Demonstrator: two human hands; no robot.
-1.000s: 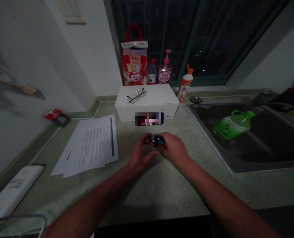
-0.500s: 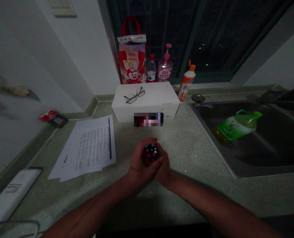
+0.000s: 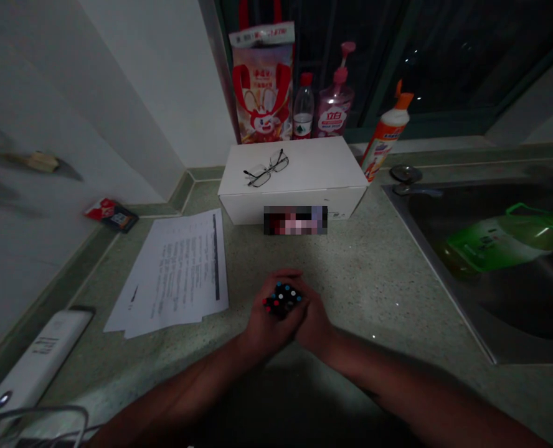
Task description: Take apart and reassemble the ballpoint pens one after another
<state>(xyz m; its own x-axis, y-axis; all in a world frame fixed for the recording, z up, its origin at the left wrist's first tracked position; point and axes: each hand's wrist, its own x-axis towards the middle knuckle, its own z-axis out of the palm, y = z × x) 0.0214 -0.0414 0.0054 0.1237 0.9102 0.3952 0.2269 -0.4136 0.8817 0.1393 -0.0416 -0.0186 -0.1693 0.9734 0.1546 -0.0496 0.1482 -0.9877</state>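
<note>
Black dotted cube [image 3: 282,300] shows on my feed held tight between both hands above the speckled countertop [image 3: 374,280], my left hand [image 3: 271,320] cupping it from below and my right hand [image 3: 312,326] closed against its side. Printed papers [image 3: 178,274] lie just left; a white box [image 3: 314,162] sits ahead.

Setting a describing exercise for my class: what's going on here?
A person holds a small dark cube, dotted with red, blue and white, in both hands, the left hand and right hand cupped together around it at a speckled countertop. Printed papers lie to the left, a white box with glasses on it stands ahead, and a steel sink lies to the right.
</note>
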